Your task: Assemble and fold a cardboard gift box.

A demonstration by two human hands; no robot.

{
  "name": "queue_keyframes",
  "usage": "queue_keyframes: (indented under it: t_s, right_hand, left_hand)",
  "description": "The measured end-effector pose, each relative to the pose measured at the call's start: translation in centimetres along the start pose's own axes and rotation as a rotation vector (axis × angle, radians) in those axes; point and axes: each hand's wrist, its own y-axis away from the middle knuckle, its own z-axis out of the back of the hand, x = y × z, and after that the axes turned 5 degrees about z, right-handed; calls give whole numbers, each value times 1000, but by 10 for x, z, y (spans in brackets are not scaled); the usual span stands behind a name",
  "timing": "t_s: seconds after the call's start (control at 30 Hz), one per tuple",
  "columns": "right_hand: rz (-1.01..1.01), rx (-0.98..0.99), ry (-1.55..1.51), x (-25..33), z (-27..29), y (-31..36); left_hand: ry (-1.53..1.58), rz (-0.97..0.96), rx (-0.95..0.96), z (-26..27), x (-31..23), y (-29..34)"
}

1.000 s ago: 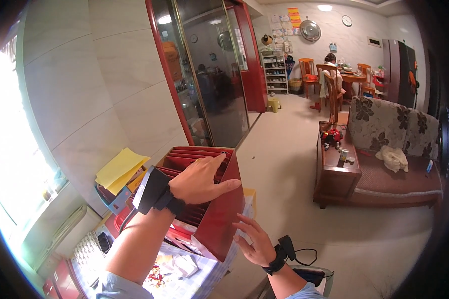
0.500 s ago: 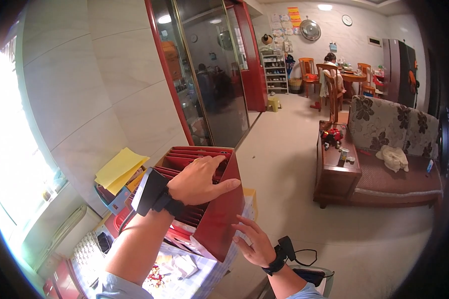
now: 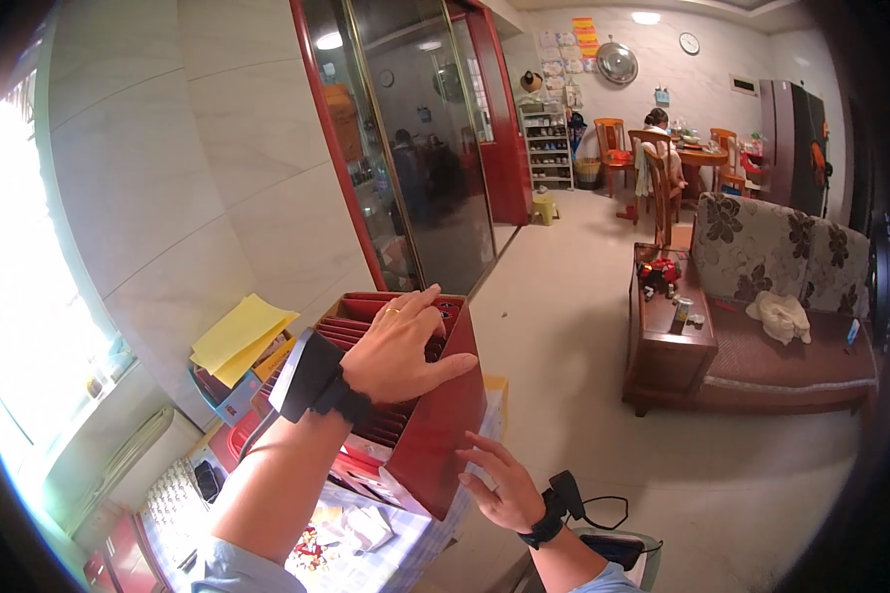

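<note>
A tall red box (image 3: pixel 443 420) stands on a table in front of me, packed with a row of upright thin red pieces, perhaps cards or envelopes (image 3: pixel 366 306). My left hand (image 3: pixel 398 351) lies across the top of the box, its fingers over the row and its thumb reaching toward the right wall. No held item shows in it, though its palm side is hidden. Low beside the box's right side, my right hand (image 3: pixel 504 489) is open with bent, parted fingers and nothing in it. Both wrists carry black straps with devices.
Left of the box, a blue container (image 3: pixel 229 400) holds yellow sheets (image 3: pixel 242 336). Small red and white bits (image 3: pixel 309 547) and crumpled paper (image 3: pixel 366 529) lie on the checked tablecloth (image 3: pixel 405 558). A wooden sofa (image 3: pixel 781 361) stands right; a person (image 3: pixel 656 124) sits at the far table.
The fingers of my left hand have lifted and spread slightly over the top of the box. My right hand has barely moved.
</note>
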Motion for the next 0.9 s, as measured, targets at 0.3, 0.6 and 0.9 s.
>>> queue_keyframes:
  t_s: [0.3, 0.6, 0.9]
  right_hand:
    - [42, 9, 15, 0, -1, 1]
    - [29, 18, 21, 3, -1, -1]
    - [-182, -125, -152, -30, 11, -17]
  left_hand:
    - [69, 61, 164, 4, 3, -13]
    - [132, 77, 13, 5, -1, 2]
    - [287, 432, -349, 56, 68, 114]
